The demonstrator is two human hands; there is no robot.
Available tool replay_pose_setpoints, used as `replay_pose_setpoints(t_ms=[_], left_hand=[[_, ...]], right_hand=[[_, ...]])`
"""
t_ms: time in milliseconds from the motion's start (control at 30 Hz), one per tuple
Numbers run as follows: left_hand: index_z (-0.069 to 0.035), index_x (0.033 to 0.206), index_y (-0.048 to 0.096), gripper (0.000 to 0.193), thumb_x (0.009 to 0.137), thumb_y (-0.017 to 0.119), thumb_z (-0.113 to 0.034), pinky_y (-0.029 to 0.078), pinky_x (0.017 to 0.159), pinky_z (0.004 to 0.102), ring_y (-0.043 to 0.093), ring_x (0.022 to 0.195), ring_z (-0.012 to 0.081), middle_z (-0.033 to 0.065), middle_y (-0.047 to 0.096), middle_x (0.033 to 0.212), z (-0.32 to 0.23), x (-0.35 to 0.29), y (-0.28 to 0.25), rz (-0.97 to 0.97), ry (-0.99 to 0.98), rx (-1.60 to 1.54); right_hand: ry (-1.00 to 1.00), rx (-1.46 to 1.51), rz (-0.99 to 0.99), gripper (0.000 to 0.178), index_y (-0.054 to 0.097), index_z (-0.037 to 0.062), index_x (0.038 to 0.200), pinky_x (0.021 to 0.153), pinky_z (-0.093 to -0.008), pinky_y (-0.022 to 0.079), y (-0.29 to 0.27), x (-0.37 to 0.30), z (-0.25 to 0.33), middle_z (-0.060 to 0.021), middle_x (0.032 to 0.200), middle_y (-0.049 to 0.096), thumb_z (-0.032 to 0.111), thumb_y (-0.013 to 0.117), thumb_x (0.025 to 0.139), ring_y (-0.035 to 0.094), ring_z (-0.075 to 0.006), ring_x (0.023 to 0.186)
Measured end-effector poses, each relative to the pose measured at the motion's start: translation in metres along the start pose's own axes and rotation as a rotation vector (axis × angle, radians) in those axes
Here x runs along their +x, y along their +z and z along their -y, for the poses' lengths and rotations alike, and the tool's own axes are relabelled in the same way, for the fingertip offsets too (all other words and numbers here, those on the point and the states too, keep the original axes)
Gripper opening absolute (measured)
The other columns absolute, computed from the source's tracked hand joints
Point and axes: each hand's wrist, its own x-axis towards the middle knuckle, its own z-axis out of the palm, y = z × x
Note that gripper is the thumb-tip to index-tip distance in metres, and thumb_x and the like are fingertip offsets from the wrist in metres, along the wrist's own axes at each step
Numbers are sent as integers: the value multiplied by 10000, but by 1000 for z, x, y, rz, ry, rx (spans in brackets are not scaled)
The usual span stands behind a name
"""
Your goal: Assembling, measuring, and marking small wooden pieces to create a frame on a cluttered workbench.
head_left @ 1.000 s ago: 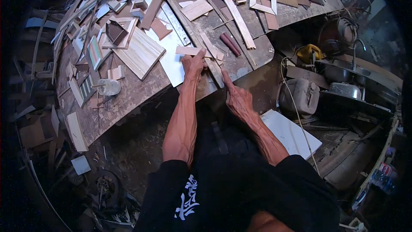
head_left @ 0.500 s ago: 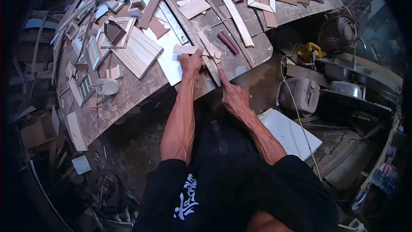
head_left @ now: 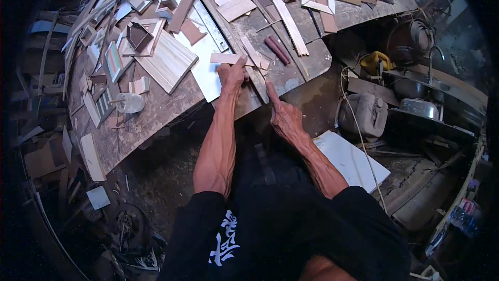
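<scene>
Woodworking scraps, frames and panels crowd the counter (head_left: 156, 112) in front of us, with a grey jerrycan (head_left: 366, 114) and a metal sink basin (head_left: 418, 108) over to the right in the dim room. Our left hand (head_left: 231, 75) is closed narrowly on a pale strip (head_left: 222, 58), thumb on top near its right end. Our right hand (head_left: 287, 119) stretches its index finger forward while the other fingers curl under; we cannot tell whether they hold anything.

What matters most in space is how the strip lies to the hands. It sits at the near side of the counter, its long axis running roughly left to right, the free end reaching out to the left. Our left hand is the nearer; the right index fingertip is beyond its right end and closer to us, by the near end of a long plank (head_left: 223, 27). A slanted piece (head_left: 250, 49) lies on the plank just beyond the left hand, and two dark red cylinders (head_left: 277, 50) lie to its right.

Compared with a second ago, our view has shifted slightly; the grip, the pointing finger and the strip's angle look nearly unchanged.
</scene>
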Motion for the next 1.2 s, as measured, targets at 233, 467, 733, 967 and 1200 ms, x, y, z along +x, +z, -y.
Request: replay_pose_setpoints(t_ms=[233, 467, 733, 967, 1200], left_hand=[[-4, 736, 596, 191, 820, 688, -148, 382, 410, 276, 499, 463, 125, 24, 542, 597, 9, 6, -3, -10, 5, -17], [-3, 731, 590, 193, 822, 685, -145, 379, 394, 280, 496, 450, 125, 21, 535, 588, 9, 9, -1, -3, 9, 27], [-3, 740, 587, 190, 822, 684, -145, 385, 387, 278, 488, 440, 127, 26, 532, 586, 8, 9, -3, -14, 17, 28], [-10, 742, 579, 199, 824, 689, -154, 393, 391, 278, 485, 437, 128, 26, 529, 589, 7, 6, -5, 32, 12, -15], [-12, 742, 579, 199, 826, 688, -157, 397, 388, 284, 495, 438, 128, 29, 529, 583, 3, 5, -3, 8, 10, -43]], right_hand=[[-12, -20, -19, 743, 178, 284, 1474, 532, -513, 418, 7, -7, -5, -216, 662, 586, 49, 459, 827, 571, -398, 569], [14, -90, -42, 715, 174, 282, 1474, 515, -520, 416, 10, -13, -7, -210, 654, 585, 62, 453, 853, 572, -390, 553], [-12, -80, -28, 780, 173, 245, 1479, 489, -507, 447, 10, -14, -7, -198, 682, 592, 35, 492, 799, 573, -383, 536], [-66, -64, -68, 755, 192, 244, 1474, 491, -516, 442, 17, -7, -12, -201, 659, 586, 48, 488, 809, 572, -398, 538], [-121, -19, -144, 762, 191, 237, 1476, 503, -512, 446, 13, 3, -6, -207, 671, 594, 46, 495, 804, 575, -393, 545]])
